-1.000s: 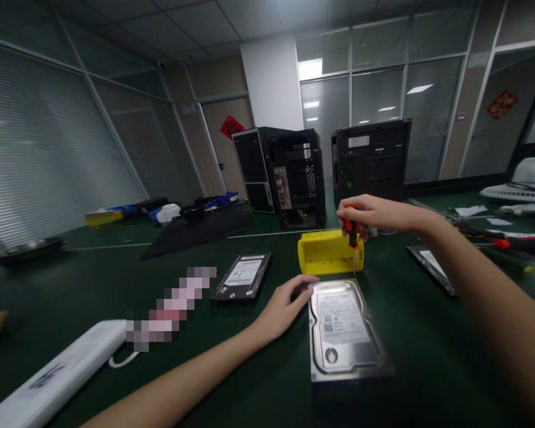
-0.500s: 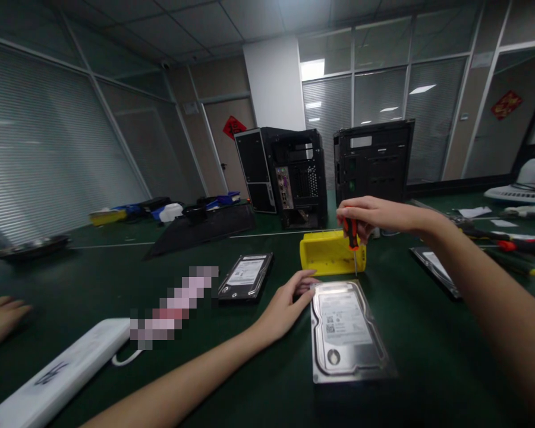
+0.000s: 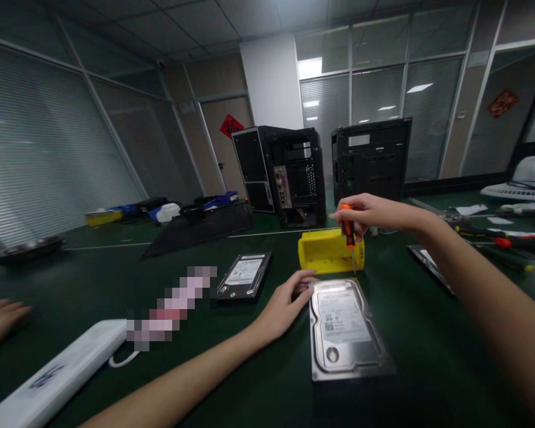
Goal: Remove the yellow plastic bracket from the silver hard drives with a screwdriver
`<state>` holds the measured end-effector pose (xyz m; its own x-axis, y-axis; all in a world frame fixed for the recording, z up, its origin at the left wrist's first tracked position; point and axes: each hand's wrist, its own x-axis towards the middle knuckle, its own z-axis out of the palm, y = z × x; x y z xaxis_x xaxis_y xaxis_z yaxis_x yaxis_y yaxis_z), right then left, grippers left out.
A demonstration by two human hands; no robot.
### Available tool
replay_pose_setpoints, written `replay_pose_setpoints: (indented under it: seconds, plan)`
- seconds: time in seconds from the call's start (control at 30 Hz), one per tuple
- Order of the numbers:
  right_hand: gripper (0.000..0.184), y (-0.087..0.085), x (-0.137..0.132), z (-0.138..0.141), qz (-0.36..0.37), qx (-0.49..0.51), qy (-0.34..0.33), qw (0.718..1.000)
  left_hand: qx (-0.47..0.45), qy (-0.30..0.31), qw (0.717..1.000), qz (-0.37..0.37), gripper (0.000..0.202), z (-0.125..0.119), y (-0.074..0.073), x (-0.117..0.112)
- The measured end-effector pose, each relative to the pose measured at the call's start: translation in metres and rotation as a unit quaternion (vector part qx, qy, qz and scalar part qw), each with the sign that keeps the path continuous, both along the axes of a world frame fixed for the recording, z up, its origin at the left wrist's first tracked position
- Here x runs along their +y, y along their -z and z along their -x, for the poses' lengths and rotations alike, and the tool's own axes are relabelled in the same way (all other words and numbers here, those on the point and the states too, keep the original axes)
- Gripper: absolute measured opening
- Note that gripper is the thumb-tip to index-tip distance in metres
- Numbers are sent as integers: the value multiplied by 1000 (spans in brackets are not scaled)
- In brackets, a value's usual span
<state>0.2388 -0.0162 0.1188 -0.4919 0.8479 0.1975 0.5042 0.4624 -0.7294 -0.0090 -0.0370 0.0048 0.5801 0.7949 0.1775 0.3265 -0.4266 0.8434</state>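
A silver hard drive [image 3: 344, 328] lies label up on the green table in front of me. My left hand [image 3: 284, 307] rests against its far left corner, fingers curled on the edge. My right hand [image 3: 366, 213] is closed around the orange handle of a small screwdriver [image 3: 349, 236], held upright with its tip at the drive's far right corner. Just behind the drive sits a yellow plastic bin [image 3: 327, 252].
A second hard drive [image 3: 244, 275] lies to the left, a third [image 3: 432, 267] to the right under my forearm. Two open black computer cases [image 3: 294, 175] stand at the back. A white power strip [image 3: 57, 371] is near left. Another person's hand [image 3: 0, 315] rests at the left edge. Tools [image 3: 508, 241] lie far right.
My right hand's fingers have shifted on the screwdriver handle while its tip stays at the drive's corner. The other person's hand at the left edge moved further into view.
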Motion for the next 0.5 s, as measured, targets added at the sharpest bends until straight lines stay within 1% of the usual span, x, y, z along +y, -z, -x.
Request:
replay_pose_setpoints:
  seconds: [0.17, 0.3, 0.4, 0.5]
  plan:
    - [28, -3, -3, -3, -1, -27, 24, 999, 11, -2, 1000, 5, 33, 0, -1, -1]
    - [32, -4, -3, -3, -35, -60, 51, 996, 18, -3, 1000, 4, 32, 0, -3, -2]
    - [34, -2, -3, -2, -65, -74, 50, 994, 19, -7, 1000, 3, 33, 0, -4, -3]
    - [34, -1, -3, 0, -79, -78, 51, 993, 13, -9, 1000, -1, 33, 0, -4, -4]
